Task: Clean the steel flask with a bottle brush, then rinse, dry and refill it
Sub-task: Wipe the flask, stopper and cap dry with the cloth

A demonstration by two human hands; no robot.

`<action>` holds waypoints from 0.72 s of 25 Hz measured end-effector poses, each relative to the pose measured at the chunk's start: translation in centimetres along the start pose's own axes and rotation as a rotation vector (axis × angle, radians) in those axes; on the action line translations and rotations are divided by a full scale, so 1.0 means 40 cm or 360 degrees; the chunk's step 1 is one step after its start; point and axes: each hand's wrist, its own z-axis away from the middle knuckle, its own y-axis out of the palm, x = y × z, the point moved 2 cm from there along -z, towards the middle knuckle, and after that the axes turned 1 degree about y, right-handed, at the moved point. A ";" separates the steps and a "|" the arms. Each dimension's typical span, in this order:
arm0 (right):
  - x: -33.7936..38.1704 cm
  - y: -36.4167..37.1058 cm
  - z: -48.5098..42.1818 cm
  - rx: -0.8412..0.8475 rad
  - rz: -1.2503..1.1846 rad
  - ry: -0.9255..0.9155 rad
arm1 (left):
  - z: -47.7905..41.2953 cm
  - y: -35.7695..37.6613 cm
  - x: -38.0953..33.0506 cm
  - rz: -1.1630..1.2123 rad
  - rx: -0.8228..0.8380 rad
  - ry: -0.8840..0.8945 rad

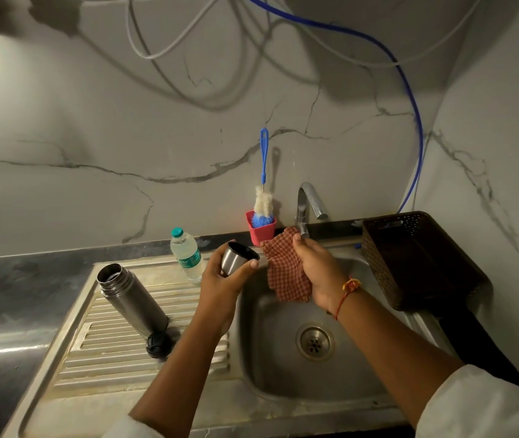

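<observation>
The flask (133, 300), a brushed steel cylinder with its mouth open, stood on the ribbed drainboard (100, 349) at the sink's left side, leaning in this wide view with its mouth toward the drainboard's far left corner. Its black stopper (158, 344) lay just beside its base, toward the near edge. The flask lay to the left of both hands, nearer the left one, and neither touched it.

The left hand (225, 284) was curled around the flask's cup (239, 258), a short steel cap with a dark inside, held tilted over the basin's (283, 368) left rim with its open end toward the right hand (318, 268). That hand was closed on a red-and-white checked cloth (286, 270), which hung crumpled below the fingers, and its fingertips were up at the tap's (307, 205) spout. No water could be seen running. Cup and cloth were close, the cloth just right of the cup's mouth, so drying the cup looked like the step in hand.

The brush (263, 197), blue-handled with white and blue bristles, stood upright in a small red holder (261, 232) at the sink's far edge. A clear plastic water bottle (187, 256) stood at the drainboard's far edge. A dark woven basket (419, 263) sat to the basin's right.
</observation>
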 end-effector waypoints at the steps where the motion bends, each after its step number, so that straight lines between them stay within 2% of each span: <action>1: 0.002 -0.003 -0.001 -0.0031 0.0070 -0.0006 | 0.004 0.005 0.002 0.0077 0.0021 -0.0053; 4: 0.010 -0.003 0.006 -0.0043 0.0263 -0.0121 | 0.009 0.029 0.011 0.0282 0.0082 -0.0194; 8: 0.017 0.040 0.022 -0.0004 0.1071 -0.0750 | 0.007 0.055 0.018 0.0355 0.0108 -0.0300; 10: 0.009 0.062 0.017 0.0021 0.1186 -0.0839 | 0.002 0.068 0.015 0.0401 0.0105 -0.0324; 12: 0.004 0.074 0.010 0.0107 0.1114 -0.0720 | -0.003 0.077 0.010 0.0417 0.0103 -0.0333; 15: 0.021 0.097 0.017 0.0314 0.0761 -0.0266 | -0.009 0.083 0.005 0.0388 0.0121 -0.0267; 18: 0.029 0.109 0.028 0.0489 0.0987 -0.0242 | -0.012 0.079 -0.005 0.0256 0.0087 -0.0176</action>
